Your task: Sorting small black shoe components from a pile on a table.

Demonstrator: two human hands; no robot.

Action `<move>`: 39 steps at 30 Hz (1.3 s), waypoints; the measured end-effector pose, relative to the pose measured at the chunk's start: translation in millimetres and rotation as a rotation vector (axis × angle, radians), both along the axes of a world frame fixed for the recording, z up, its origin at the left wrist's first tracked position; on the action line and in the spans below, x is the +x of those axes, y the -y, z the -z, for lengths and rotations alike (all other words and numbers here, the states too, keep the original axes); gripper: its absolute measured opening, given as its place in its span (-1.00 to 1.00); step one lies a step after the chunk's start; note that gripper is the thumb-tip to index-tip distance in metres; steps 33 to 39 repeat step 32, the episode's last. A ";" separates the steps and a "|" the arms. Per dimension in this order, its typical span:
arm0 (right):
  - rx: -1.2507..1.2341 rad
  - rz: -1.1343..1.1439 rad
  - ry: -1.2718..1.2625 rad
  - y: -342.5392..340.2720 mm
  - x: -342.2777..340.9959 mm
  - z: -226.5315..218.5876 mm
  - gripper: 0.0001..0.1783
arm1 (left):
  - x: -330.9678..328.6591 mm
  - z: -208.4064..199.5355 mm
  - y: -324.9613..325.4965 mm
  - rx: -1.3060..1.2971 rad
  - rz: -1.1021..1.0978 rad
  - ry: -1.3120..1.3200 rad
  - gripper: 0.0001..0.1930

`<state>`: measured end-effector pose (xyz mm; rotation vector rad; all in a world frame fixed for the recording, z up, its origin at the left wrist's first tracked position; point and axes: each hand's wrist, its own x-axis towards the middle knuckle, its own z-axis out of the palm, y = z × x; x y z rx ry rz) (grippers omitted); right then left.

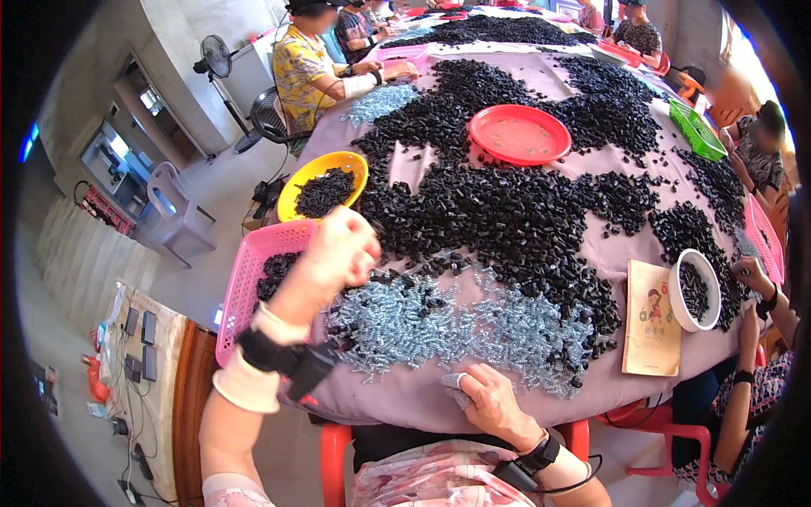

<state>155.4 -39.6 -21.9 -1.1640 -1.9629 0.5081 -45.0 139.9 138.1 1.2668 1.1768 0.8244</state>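
Observation:
My left hand [342,247] is raised over the near left of the table, its fingers curled together. Whatever it may hold is hidden. Below it are a pink basket [245,283] with small black parts inside and the edge of a pile of black plastic pieces [473,207]. At the near table edge, my right hand [492,401] is closed, with a grey cloth wrap [457,389] at its fingertips. I cannot make out anything between those fingers. Just beyond it lies a heap of small silvery coil springs [405,325].
A yellow bowl [348,166] of black parts and a red tray [520,135] stand farther back. At right are a booklet [650,325], a white bowl [708,269] and a green basket [697,128]. Other people sit along both sides. A grey chair [173,207] stands left.

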 end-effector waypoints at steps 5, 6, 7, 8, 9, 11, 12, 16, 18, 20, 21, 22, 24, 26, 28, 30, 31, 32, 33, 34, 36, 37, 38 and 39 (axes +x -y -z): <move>0.002 -0.002 0.016 2.1 -3.5 -3.5 -0.72 | -73.1 16.7 -82.8 -0.053 -0.239 -0.004 -0.96; -0.003 -0.004 0.014 2.7 -2.2 -2.9 -0.73 | -76.3 26.0 -95.3 -0.052 -0.236 -0.004 -0.96; -0.008 -0.005 0.012 2.1 -1.7 -2.6 -0.74 | -77.9 32.7 -106.6 0.028 -0.295 -0.099 -0.98; -0.008 0.000 0.012 1.8 -1.3 -1.7 -0.74 | -80.3 38.5 -118.4 0.108 -0.353 -0.193 -0.96; -0.006 0.001 0.022 2.9 0.0 -0.4 -0.75 | -80.3 41.6 -127.6 0.103 -0.349 -0.192 -0.96; -0.012 0.005 0.033 2.7 -0.3 -1.9 -0.76 | -80.8 45.5 -148.8 0.144 -0.399 -0.275 -0.92; -0.020 -0.009 0.014 3.2 -2.4 -5.8 -0.77 | -91.1 47.3 -159.4 0.160 -0.424 -0.259 -0.91; -0.052 -0.019 0.000 -2.4 0.0 -9.9 -0.79 | -89.1 54.1 -187.2 0.215 -0.470 -0.224 -0.77; -0.060 -0.007 -0.002 -2.3 0.3 -10.0 -0.79 | -77.8 49.2 -179.3 0.172 -0.483 -0.208 -0.59; -0.063 -0.006 -0.011 -3.3 -0.4 -10.6 -0.78 | -74.7 46.3 -164.7 0.127 -0.435 -0.204 -0.60; -0.060 -0.013 -0.012 -4.3 -0.9 -11.0 -0.77 | -73.7 47.1 -156.6 0.090 -0.388 -0.197 -0.60; -0.059 -0.012 -0.009 -4.2 -1.1 -10.5 -0.76 | -69.5 50.2 -149.8 0.077 -0.351 -0.156 -0.60; -0.063 -0.006 0.007 -4.6 -1.5 -8.4 -0.76 | -64.6 55.5 -130.5 0.079 -0.302 -0.108 -0.58; -0.054 -0.015 0.020 -3.5 -1.9 -7.6 -0.76 | -65.5 57.9 -122.5 0.103 -0.286 -0.143 -0.58; -0.055 0.005 0.037 -1.7 -0.6 -7.5 -0.75 | -64.7 51.0 -118.8 0.105 -0.309 -0.138 -0.60; -0.041 0.004 0.025 -0.3 -2.4 -7.8 -0.73 | -74.8 49.2 -117.0 0.126 -0.299 -0.175 -0.61; -0.039 0.012 0.013 0.9 -2.8 -7.4 -0.70 | -78.2 48.4 -112.0 0.163 -0.284 -0.222 -0.62; -0.031 0.009 0.013 -0.8 -2.6 -8.1 -0.70 | -81.2 46.8 -106.3 0.118 -0.229 -0.210 -0.61; -0.031 0.009 0.013 -0.8 -2.6 -8.1 -0.70 | -81.2 46.8 -106.3 0.118 -0.229 -0.210 -0.61; -0.031 0.009 0.013 -0.8 -2.6 -8.1 -0.70 | -81.2 46.8 -106.3 0.118 -0.229 -0.210 -0.61; -0.031 0.009 0.013 -0.8 -2.6 -8.1 -0.70 | -81.2 46.8 -106.3 0.118 -0.229 -0.210 -0.61; -0.031 0.009 0.013 -0.8 -2.6 -8.1 -0.70 | -81.2 46.8 -106.3 0.118 -0.229 -0.210 -0.61; -0.031 0.009 0.013 -0.8 -2.6 -8.1 -0.70 | -81.2 46.8 -106.3 0.118 -0.229 -0.210 -0.61; -0.031 0.009 0.013 -0.8 -2.6 -8.1 -0.70 | -81.2 46.8 -106.3 0.118 -0.229 -0.210 -0.61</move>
